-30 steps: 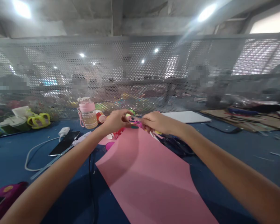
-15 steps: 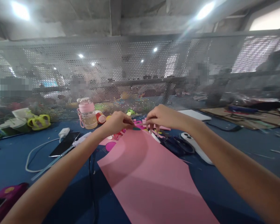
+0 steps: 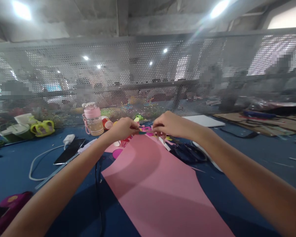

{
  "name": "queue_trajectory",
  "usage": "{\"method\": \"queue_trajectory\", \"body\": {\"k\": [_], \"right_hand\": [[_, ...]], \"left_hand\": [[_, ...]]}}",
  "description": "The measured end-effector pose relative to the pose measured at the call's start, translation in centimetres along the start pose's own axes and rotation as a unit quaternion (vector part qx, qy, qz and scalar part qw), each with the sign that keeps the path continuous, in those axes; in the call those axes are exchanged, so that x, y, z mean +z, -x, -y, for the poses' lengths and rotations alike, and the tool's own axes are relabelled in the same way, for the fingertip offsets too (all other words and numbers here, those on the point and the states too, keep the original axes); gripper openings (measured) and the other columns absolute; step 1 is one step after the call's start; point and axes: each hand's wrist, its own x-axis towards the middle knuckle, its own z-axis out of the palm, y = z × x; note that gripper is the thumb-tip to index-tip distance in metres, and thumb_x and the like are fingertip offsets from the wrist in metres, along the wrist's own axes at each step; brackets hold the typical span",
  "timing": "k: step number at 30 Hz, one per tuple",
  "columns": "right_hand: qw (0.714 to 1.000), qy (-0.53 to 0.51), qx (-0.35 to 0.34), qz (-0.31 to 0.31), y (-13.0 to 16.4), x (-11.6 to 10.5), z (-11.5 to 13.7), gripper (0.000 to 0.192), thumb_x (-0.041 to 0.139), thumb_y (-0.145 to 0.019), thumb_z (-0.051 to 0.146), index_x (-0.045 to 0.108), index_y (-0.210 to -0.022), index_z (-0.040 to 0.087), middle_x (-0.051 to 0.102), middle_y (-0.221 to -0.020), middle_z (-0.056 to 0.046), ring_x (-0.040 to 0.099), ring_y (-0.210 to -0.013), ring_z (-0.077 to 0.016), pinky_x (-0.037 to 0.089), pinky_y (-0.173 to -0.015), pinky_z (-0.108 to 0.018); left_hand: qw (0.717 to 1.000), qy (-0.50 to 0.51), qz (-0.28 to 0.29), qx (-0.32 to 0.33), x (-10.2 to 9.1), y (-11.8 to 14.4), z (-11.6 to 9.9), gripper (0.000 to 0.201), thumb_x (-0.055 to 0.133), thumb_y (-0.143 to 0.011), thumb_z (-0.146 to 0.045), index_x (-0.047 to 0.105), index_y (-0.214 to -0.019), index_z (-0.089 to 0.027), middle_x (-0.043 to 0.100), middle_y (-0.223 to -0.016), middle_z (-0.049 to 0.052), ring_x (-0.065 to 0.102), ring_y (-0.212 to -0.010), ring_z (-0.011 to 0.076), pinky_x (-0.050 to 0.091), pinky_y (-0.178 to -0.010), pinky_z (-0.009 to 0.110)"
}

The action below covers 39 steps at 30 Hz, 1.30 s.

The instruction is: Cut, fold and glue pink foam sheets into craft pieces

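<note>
Pinching a small dark paper piece [image 3: 142,132] between both hands: left hand [image 3: 123,128] and right hand [image 3: 169,125] closed on it, equally near, at the pink sheet's [image 3: 158,184] far edge; long axis hand-to-hand.

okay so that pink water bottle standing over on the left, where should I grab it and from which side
Probably best to wrap the pink bottle around its clear middle, below the pink lid. It stands upright, so a level grasp suits it. Come from the near right, where the blue table looks bare; a strap loop seems to hang on its left, and the mesh screen blocks the back.
</note>
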Motion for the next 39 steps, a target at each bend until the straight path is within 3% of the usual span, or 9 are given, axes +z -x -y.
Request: {"method": "queue_trajectory", "body": {"k": [9,15,26,30,39], "right_hand": [[0.995,0.101,-0.019,-0.005,0.1,-0.2,0.9,0.021,0.049,-0.076,0.019,0.065,-0.062,0.016,0.063,-0.055,-0.002,0.055,-0.051,-0.0118,0.035,-0.051,-0.024],[0.988,0.148,-0.04,-0.013,0.1,0.1,0.8,0.022,0.051,-0.076,0.021,0.065,-0.06,0.018,0.06,-0.051,0.0,0.048,-0.045,-0.0096,0.028,-0.046,-0.024],[0.976,0.219,-0.011,-0.001,0.1,0.2,1.3,0.019,0.051,-0.079,0.024,0.067,-0.069,0.019,0.062,-0.062,-0.003,0.05,-0.054,-0.0119,0.024,-0.046,-0.023],[0.973,0.229,-0.022,-0.006,0.1,0.4,1.3,0.018,0.052,-0.078,0.027,0.067,-0.072,0.019,0.063,-0.066,-0.004,0.052,-0.058,-0.0133,0.025,-0.047,-0.023],[0.96,0.278,-0.034,0.005,0.5,0.5,2.6,0.024,0.047,-0.082,0.028,0.065,-0.071,0.017,0.061,-0.062,-0.005,0.053,-0.057,-0.0142,0.021,-0.046,-0.024]], "left_hand": [[0.999,0.013,0.003,-0.045,-0.2,0.3,-0.4,0.017,0.064,-0.058,-0.03,0.071,-0.067,-0.018,0.059,-0.05,-0.001,0.048,-0.049,0.0099,0.032,-0.05,0.022],[0.996,0.009,0.009,-0.087,-0.2,0.5,-0.8,0.021,0.067,-0.054,-0.035,0.07,-0.063,-0.017,0.058,-0.048,0.0,0.046,-0.044,0.0098,0.031,-0.046,0.023],[0.997,-0.043,0.022,-0.053,-0.2,0.6,-1.5,0.017,0.067,-0.057,-0.03,0.072,-0.071,-0.023,0.06,-0.052,-0.001,0.05,-0.051,0.0126,0.032,-0.052,0.024],[0.995,-0.057,0.03,-0.07,-0.1,0.5,-1.4,0.016,0.066,-0.057,-0.029,0.072,-0.07,-0.023,0.06,-0.052,0.0,0.052,-0.054,0.0137,0.032,-0.052,0.024],[0.99,-0.09,0.057,-0.097,-0.5,0.8,-2.1,0.031,0.069,-0.052,-0.046,0.072,-0.071,-0.022,0.059,-0.051,-0.002,0.049,-0.052,0.0117,0.031,-0.051,0.024]]}}
